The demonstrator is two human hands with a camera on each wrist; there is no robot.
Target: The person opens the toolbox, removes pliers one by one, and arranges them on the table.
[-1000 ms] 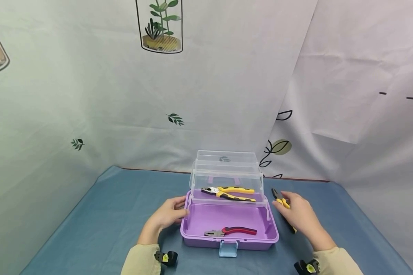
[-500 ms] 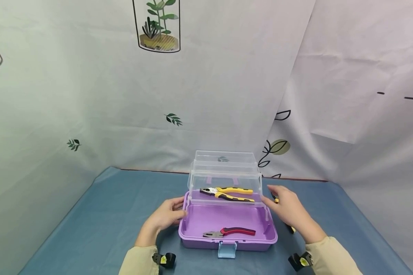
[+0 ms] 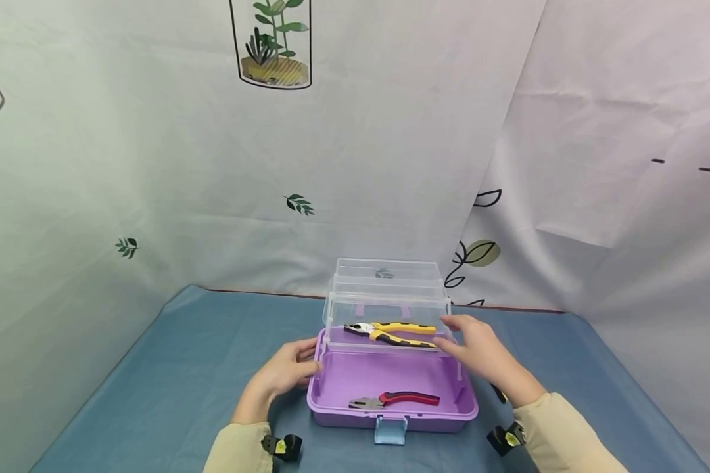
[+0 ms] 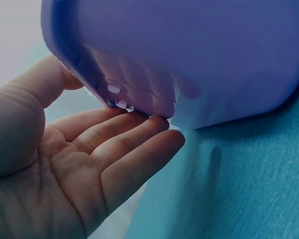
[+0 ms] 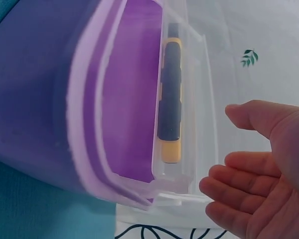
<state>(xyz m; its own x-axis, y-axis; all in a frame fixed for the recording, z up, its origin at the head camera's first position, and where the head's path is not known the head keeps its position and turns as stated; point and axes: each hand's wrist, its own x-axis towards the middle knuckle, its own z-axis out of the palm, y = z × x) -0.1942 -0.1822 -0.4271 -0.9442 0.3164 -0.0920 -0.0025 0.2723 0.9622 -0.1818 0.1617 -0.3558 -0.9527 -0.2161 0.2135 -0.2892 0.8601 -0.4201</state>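
Observation:
A purple toolbox [image 3: 331, 415] stands with its clear lid and clear tray raised. My left hand [image 3: 288, 368] holds its left side, thumb over the rim and fingers along the outer wall. Yellow-and-black pliers [image 3: 402, 326] lie in the clear tray [image 3: 432, 351]. At the tray's right end is my right hand [image 3: 478, 349], empty, its fingers spread near the handle ends; the right wrist view shows a gap. Red-and-black pliers [image 3: 409, 397] lie in the box bottom. Another yellow-and-black pair [image 3: 499, 394] is on the table, mostly hidden under my right hand.
The clear lid [image 3: 388, 268] leans back behind the box. A pale blue latch [image 3: 390, 431] hangs at the box front. The table has a blue cloth [image 3: 183, 394], and a white printed curtain [image 3: 390, 164] hangs behind it.
My right hand has let go of the pliers on the table and moved left to the raised tray. The left hand stays at the toolbox's side.

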